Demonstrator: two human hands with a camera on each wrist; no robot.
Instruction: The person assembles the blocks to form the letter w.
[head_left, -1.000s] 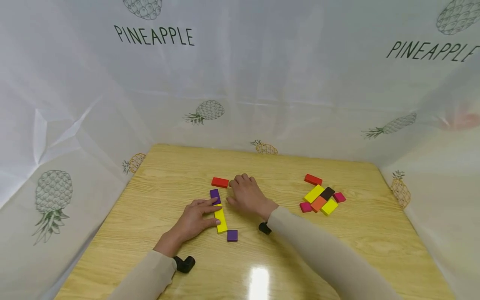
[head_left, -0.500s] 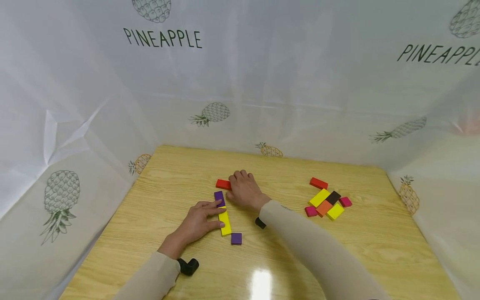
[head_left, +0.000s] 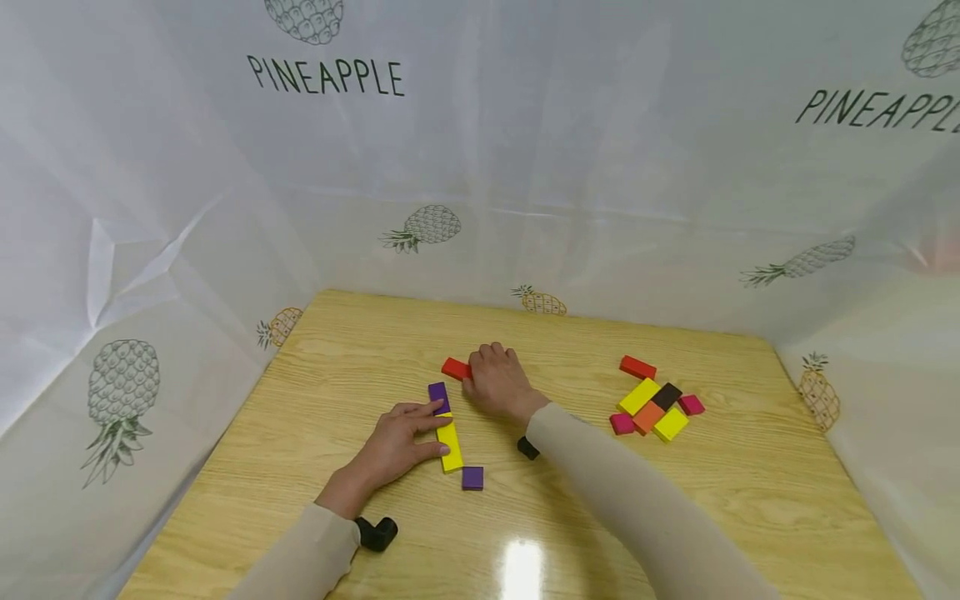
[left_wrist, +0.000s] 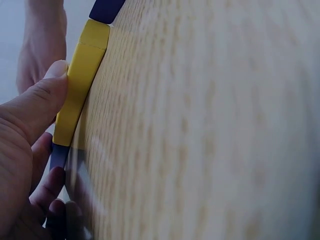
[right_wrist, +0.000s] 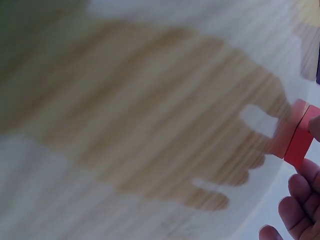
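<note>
A yellow block lies lengthwise on the table, end to end with a purple block at its far end. My left hand rests on this row from the left. Its thumb touches the yellow block's side in the left wrist view, and its fingers reach the seam with the purple block. Beyond the row, my right hand pinches a red block by its right end. Thumb and fingertip stand at opposite edges of the red block in the right wrist view.
A small purple square block lies by the yellow block's near end. At the right, a cluster holds yellow blocks, a dark block, an orange block and pink blocks. Another red block lies behind it.
My right hand reached the red block, took hold of it, and has turned it and shifted it slightly right. The left hand stays on the row. The head view has shifted a little.
</note>
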